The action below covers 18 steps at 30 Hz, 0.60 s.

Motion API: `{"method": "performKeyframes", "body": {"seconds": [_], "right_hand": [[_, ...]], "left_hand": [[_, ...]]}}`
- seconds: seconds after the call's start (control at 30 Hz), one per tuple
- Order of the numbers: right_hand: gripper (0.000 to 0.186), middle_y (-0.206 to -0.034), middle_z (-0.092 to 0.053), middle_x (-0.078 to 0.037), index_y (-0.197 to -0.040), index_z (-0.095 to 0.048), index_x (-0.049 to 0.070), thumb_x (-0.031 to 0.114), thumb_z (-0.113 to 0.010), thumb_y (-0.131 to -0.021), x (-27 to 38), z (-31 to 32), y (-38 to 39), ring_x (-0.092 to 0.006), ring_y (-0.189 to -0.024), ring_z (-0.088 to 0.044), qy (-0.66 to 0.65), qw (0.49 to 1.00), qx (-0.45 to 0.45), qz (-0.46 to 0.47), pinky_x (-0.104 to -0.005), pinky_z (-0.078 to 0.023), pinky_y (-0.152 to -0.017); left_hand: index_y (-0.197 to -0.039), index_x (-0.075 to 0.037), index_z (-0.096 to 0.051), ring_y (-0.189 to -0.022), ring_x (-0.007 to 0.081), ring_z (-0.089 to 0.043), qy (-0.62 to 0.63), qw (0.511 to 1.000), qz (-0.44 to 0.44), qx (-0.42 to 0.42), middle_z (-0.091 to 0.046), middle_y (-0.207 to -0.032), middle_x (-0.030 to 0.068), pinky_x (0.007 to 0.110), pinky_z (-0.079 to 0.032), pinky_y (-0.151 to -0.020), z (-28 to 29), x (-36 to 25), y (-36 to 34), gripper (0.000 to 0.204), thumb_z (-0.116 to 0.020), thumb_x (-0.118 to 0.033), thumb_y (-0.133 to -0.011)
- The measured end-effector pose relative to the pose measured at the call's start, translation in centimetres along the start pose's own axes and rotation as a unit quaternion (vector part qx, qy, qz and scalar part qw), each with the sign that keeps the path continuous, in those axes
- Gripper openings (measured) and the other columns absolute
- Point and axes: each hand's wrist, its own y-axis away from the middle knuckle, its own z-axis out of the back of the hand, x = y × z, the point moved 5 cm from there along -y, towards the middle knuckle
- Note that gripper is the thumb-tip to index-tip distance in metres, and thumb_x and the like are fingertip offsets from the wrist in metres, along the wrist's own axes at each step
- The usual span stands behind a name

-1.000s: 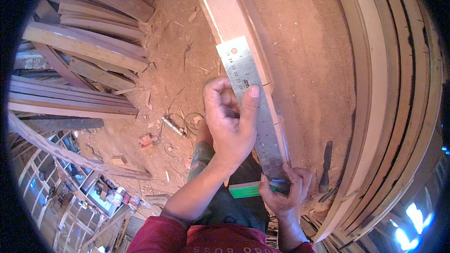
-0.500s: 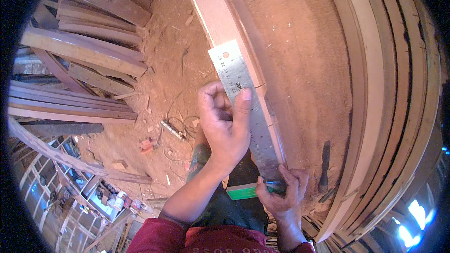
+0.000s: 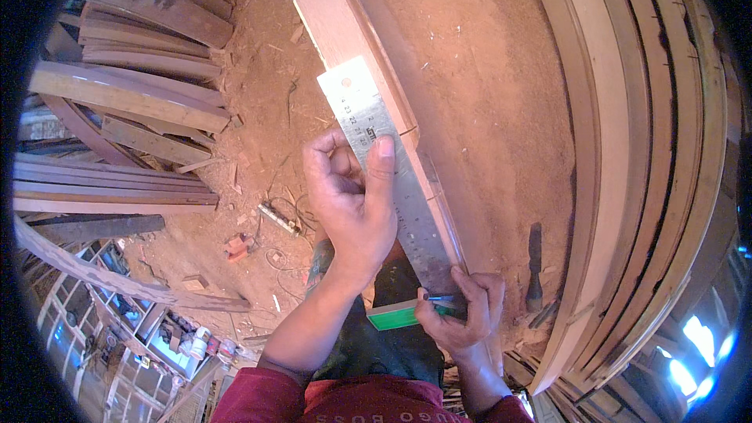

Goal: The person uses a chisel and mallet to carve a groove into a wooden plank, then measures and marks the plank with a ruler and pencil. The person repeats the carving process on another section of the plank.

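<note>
Steel under its thumb, the left hand [image 3: 349,207] clamps a try square [image 3: 419,223], fingers curled at the left edge; the right hand [image 3: 468,315] is closed around its near end. The blade lies along a wooden beam [image 3: 323,12], whose right edge shows. Brown floor [image 3: 486,102] spans a wide gap to curved planks [image 3: 607,141] at right.

Between the beam [image 3: 325,16] and the long boards [image 3: 603,149] at right runs a wide gap, its near end narrowed by a dark tool [image 3: 535,266]; the left hand [image 3: 352,215] crowds the ruler's [image 3: 415,211] left edge.
</note>
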Motion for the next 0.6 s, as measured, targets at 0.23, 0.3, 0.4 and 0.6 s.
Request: {"method": "performKeyframes", "body": {"seconds": [0.23,0.3,0.4,0.6], "right_hand": [[0.055,-0.090,-0.053,-0.013,-0.107,-0.062,0.001,0.011,-0.083,-0.057,-0.08,0.01,-0.02,-0.0261,-0.077,-0.054,-0.007,1.000,-0.002,-0.010,-0.0353,-0.046,-0.064],[0.055,-0.090,-0.053,-0.013,-0.107,-0.062,0.001,0.011,-0.083,-0.057,-0.12,0.00,-0.04,-0.0262,-0.078,-0.054,-0.008,1.000,-0.003,-0.008,-0.0353,-0.046,-0.065],[0.055,-0.090,-0.053,-0.013,-0.108,-0.062,0.001,0.011,-0.083,-0.058,-0.16,0.03,-0.08,-0.0264,-0.078,-0.055,-0.012,1.000,0.000,-0.008,-0.0353,-0.047,-0.065],[0.054,-0.091,-0.054,-0.014,-0.107,-0.062,0.000,0.011,-0.084,-0.059,0.01,0.14,-0.14,-0.0272,-0.080,-0.055,0.002,1.000,0.002,-0.011,-0.0360,-0.047,-0.066]], "left_hand": [[-0.112,-0.002,-0.045,-0.069,0.0032,-0.054,-0.006,1.000,-0.008,0.000,-0.065,-0.082,0.0053,0.018,-0.040,-0.058,-0.15,-0.28,-0.10,0.027,-0.064,-0.012,-0.095],[-0.111,-0.004,-0.046,-0.067,0.0026,-0.053,-0.015,1.000,-0.012,-0.002,-0.065,-0.079,0.0035,0.018,-0.039,-0.057,-0.15,-0.29,-0.10,0.025,-0.064,-0.013,-0.095],[-0.111,-0.002,-0.045,-0.067,0.0029,-0.053,-0.009,1.000,-0.007,0.000,-0.065,-0.080,0.0047,0.018,-0.040,-0.056,-0.13,-0.22,-0.05,0.027,-0.064,-0.012,-0.094],[-0.111,0.000,-0.043,-0.067,0.0031,-0.054,-0.003,1.000,0.000,0.007,-0.064,-0.083,0.0074,0.017,-0.042,-0.055,-0.18,-0.34,-0.05,0.030,-0.065,-0.012,-0.094]]}}
